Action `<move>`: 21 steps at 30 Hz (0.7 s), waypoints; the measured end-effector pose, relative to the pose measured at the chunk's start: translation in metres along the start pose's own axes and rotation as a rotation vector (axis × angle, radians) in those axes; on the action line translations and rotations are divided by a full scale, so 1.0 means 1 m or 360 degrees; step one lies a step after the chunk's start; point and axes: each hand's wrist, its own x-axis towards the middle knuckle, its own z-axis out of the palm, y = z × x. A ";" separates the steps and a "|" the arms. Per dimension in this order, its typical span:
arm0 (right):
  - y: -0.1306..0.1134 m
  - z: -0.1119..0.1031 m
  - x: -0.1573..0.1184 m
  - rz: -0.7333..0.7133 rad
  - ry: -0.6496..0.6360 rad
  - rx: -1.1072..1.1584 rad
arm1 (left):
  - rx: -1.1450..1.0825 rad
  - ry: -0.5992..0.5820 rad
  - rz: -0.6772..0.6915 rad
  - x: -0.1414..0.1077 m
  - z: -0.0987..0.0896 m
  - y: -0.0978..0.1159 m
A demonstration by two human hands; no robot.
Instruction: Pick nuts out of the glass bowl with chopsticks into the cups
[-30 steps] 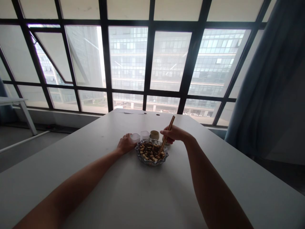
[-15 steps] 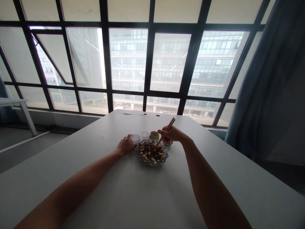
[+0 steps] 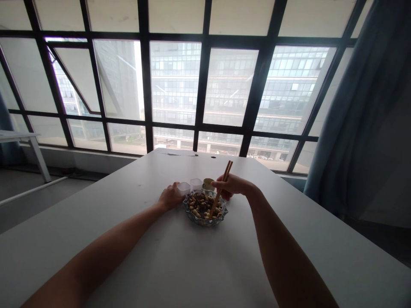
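My right hand (image 3: 231,185) is closed round a pair of wooden chopsticks (image 3: 226,173). Their lower ends reach into a scalloped clear glass bowl (image 3: 205,222) and touch the mix of pale and dark nut-like pieces (image 3: 196,205) in it. My left hand (image 3: 171,196) rests left of the bowl, its fingers closed against a small clear plastic container (image 3: 184,187); the fingertips are partly hidden. Another clear plastic container (image 3: 195,184) stands beside it. Behind the bowl is a small yellowish round tin or cup (image 3: 208,184), partly covered by my right hand.
Everything stands on a long white table (image 3: 144,256). A sheet of paper (image 3: 176,152) lies at its far end near two dark holes. Beyond are framed windows, one tilted open. A blue curtain (image 3: 346,111) hangs at the right, and another white table (image 3: 19,136) stands at the left.
The chopstick tips have moved nearer the front of the bowl, and the chopsticks stand more upright. My right hand now hides the patterned container beneath it. My left hand stays put.
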 end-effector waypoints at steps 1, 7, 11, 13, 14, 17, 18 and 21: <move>0.001 0.000 0.001 0.0004 0.0010 0.0019 | 0.0003 -0.0005 0.0000 0.000 -0.001 0.000; 0.003 0.001 0.003 -0.0006 0.0074 0.0047 | 0.0012 -0.0016 -0.0007 0.000 -0.002 0.002; 0.006 0.002 0.005 -0.0083 0.0138 0.0035 | 0.0065 -0.0056 -0.0025 -0.001 -0.003 0.003; 0.009 0.002 0.007 -0.0093 0.0223 -0.0001 | 0.0085 -0.0071 -0.0036 -0.001 -0.004 0.005; 0.011 0.002 0.009 -0.0090 0.0268 -0.0020 | 0.0091 -0.0073 -0.0041 -0.002 -0.005 0.005; 0.016 0.001 0.012 -0.0089 0.0357 -0.0055 | 0.0105 -0.0077 -0.0053 -0.002 -0.006 0.007; 0.017 0.000 0.012 -0.0092 0.0374 -0.0060 | 0.0109 -0.0079 -0.0056 -0.003 -0.006 0.007; 0.017 0.000 0.012 -0.0126 0.0426 -0.0077 | 0.0126 -0.0090 -0.0072 -0.002 -0.006 0.007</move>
